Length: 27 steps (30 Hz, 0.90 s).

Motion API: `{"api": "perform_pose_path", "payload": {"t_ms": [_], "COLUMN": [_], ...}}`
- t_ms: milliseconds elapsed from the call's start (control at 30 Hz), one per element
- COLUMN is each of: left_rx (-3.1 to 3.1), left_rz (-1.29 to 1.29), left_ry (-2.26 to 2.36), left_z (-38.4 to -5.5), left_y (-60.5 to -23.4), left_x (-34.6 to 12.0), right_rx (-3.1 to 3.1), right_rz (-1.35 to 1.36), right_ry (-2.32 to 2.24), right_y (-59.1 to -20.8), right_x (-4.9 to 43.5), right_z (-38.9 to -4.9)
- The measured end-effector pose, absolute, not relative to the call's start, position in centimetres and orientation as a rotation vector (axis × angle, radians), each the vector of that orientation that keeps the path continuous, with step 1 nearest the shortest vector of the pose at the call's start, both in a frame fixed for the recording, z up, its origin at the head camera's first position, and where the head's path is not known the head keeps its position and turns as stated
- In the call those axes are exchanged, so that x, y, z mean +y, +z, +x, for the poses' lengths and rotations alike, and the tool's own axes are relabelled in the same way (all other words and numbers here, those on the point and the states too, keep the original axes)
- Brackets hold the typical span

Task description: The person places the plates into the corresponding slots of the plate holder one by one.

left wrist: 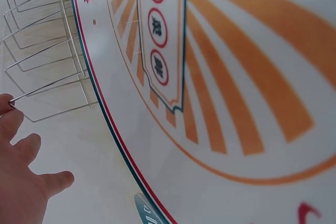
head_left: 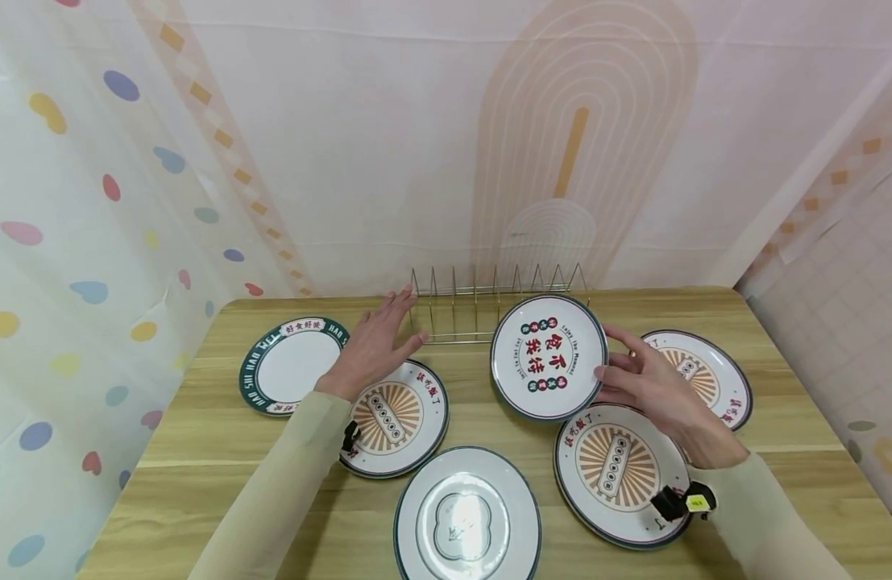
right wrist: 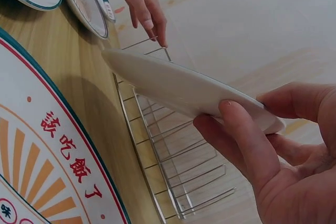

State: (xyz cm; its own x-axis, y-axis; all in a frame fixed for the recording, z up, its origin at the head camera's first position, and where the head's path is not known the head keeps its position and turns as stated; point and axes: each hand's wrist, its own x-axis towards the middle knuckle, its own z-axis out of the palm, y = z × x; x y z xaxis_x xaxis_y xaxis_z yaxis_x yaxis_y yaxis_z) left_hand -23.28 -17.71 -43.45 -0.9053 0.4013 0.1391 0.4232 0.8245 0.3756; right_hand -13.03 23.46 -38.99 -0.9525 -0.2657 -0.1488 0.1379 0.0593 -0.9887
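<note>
My right hand (head_left: 652,387) grips the right rim of a white plate (head_left: 549,357) with red lettering and a dark green edge. In the right wrist view this plate (right wrist: 178,85) is seen edge-on, raised above the table, with the fingers (right wrist: 247,135) pinching its rim. Behind it stands a gold wire plate rack (head_left: 463,310) with upright dividers. The left hand (head_left: 376,342) reaches to the rack's left end, fingers extended; in the left wrist view a fingertip (left wrist: 6,102) touches the end wire of the rack (left wrist: 47,51).
An oval green-rimmed plate (head_left: 289,366) lies at left, beside a sunburst plate (head_left: 398,419). An upside-down plate (head_left: 467,515) sits at the front. Two more sunburst plates, one nearer (head_left: 612,475) and one farther (head_left: 707,374), lie at right. A patterned cloth (head_left: 387,161) hangs behind the table.
</note>
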Motion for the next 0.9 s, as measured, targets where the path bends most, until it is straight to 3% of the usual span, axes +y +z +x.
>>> {"api": "perform_pose_path", "payload": {"t_ms": [500, 900], "left_rx": [-2.711, -2.599], "left_rz": [-0.733, -0.7], "left_ry": [-0.602, -0.587], "left_z": [-23.3, -23.2], "left_y": [-43.5, -43.4], "left_x": [-17.5, -17.2], "right_rx": [2.296, 2.117], "right_rz": [-0.128, -0.217], "right_ry": [-1.945, -2.301], "right_y": [-37.4, -36.5], "right_x": [24.9, 26.2], "right_z": [-12.0, -11.9]}}
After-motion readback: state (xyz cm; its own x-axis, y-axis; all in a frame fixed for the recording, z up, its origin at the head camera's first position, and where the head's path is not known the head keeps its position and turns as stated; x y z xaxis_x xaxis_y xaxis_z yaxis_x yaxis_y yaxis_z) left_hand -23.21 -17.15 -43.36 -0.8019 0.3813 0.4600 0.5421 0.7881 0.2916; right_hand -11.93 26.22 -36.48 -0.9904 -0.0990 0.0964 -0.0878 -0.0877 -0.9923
